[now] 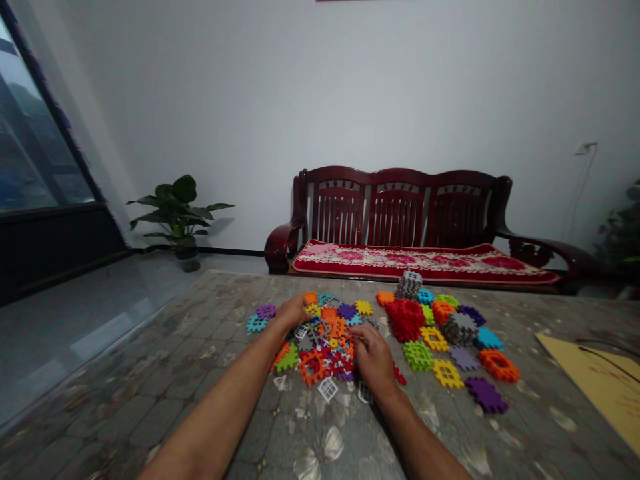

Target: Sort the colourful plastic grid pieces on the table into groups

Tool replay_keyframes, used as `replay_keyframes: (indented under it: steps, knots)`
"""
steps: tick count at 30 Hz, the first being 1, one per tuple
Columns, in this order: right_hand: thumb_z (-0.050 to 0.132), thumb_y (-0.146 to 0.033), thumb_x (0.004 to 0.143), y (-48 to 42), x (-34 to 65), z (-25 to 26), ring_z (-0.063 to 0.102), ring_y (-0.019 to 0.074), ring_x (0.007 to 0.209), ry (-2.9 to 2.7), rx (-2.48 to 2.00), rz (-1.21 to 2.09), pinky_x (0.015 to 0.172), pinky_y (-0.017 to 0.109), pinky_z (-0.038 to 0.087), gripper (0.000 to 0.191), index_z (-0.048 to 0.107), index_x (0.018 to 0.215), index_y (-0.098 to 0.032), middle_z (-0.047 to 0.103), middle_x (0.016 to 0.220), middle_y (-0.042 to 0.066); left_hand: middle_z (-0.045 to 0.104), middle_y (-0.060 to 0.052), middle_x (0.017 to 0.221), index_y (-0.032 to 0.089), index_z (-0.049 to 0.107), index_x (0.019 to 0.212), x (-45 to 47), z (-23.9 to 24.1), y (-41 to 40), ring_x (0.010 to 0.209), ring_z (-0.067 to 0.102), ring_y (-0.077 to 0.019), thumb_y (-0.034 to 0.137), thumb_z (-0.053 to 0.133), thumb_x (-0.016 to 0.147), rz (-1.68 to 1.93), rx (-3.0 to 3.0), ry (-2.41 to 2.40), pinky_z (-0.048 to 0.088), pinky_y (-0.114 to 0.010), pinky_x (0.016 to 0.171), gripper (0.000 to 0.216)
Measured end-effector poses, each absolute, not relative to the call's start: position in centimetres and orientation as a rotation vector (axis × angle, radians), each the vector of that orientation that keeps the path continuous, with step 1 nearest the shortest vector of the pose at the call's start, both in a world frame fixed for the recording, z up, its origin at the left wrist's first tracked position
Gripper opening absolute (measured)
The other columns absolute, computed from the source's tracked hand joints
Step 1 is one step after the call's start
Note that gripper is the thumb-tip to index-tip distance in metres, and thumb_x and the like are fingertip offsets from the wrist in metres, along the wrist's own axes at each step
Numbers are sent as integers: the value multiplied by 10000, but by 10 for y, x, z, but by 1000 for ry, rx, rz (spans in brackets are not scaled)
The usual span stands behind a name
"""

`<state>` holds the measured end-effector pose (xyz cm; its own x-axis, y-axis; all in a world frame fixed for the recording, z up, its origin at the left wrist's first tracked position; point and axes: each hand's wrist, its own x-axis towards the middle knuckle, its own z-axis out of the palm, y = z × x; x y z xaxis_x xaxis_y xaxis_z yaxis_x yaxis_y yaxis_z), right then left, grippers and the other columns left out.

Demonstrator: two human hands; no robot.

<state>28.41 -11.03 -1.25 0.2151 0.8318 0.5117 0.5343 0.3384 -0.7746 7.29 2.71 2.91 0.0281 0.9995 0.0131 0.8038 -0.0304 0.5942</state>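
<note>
A loose heap of flat, notched plastic tiles (327, 337) in many colours lies on the patterned table (210, 373). My left hand (291, 312) rests at the heap's far left edge, fingers curled down onto the tiles. My right hand (373, 360) lies on the heap's right side, fingers bent into the pieces; what either hand grips is hidden. To the right stand sorted stacks: a red stack (405, 319), a grey stack (409, 285), and green (418, 355), yellow (447, 373), orange (499, 365) and purple (486, 395) tiles.
A yellow sheet (595, 380) lies at the table's right edge. Behind the table stands a dark wooden bench (400, 213) with a red cushion. A potted plant (177, 213) sits on the floor at the left, near a window.
</note>
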Motion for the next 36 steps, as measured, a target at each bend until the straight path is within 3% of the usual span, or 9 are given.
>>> replay_keyframes:
  steps: [9, 15, 22, 27, 32, 36]
  knots:
    - [453, -102, 761, -110, 283, -12, 659, 208, 976, -1434, -1334, 344, 928, 349, 501, 336, 738, 902, -209, 732, 980, 53, 737, -137, 1083, 192, 703, 890, 78, 39, 31, 1082, 636, -342, 317, 839, 581, 303, 1982, 1912, 464, -339, 816, 360]
    - [459, -98, 761, -110, 283, -13, 662, 202, 972, -1431, -1328, 352, 918, 334, 504, 336, 740, 898, -219, 733, 978, 47, 706, -144, 1180, 184, 670, 1059, 77, 44, 24, 1083, 635, -325, 392, 785, 655, 218, 2003, 1938, 448, -322, 787, 468]
    - [463, -90, 759, -109, 284, -14, 665, 200, 957, -1426, -1308, 344, 911, 335, 510, 330, 737, 890, -218, 732, 963, 49, 749, -51, 975, 220, 639, 1119, 78, 42, 8, 935, 680, -233, 361, 741, 714, 489, 2054, 1940, 425, -280, 745, 441]
    - [462, -91, 763, -108, 284, -15, 663, 199, 956, -1426, -1305, 353, 918, 343, 509, 325, 733, 886, -221, 728, 966, 47, 737, -33, 821, 188, 702, 874, 75, 41, 4, 781, 664, -188, 280, 635, 766, 915, 1881, 1733, 441, -262, 688, 157]
    - [460, -98, 765, -107, 285, -17, 664, 199, 956, -1428, -1318, 352, 924, 352, 507, 321, 731, 890, -218, 724, 972, 46, 688, -18, 680, 150, 706, 819, 71, 40, -4, 638, 623, -163, 314, 611, 732, 1157, 1572, 1492, 455, -249, 610, 209]
    - [461, -87, 756, -108, 284, -16, 666, 194, 951, -1432, -1317, 340, 924, 346, 508, 331, 732, 888, -224, 725, 966, 40, 677, -10, 678, 135, 701, 843, 69, 35, -15, 563, 595, -134, 355, 686, 661, 1203, 1356, 1389, 439, -228, 545, 286]
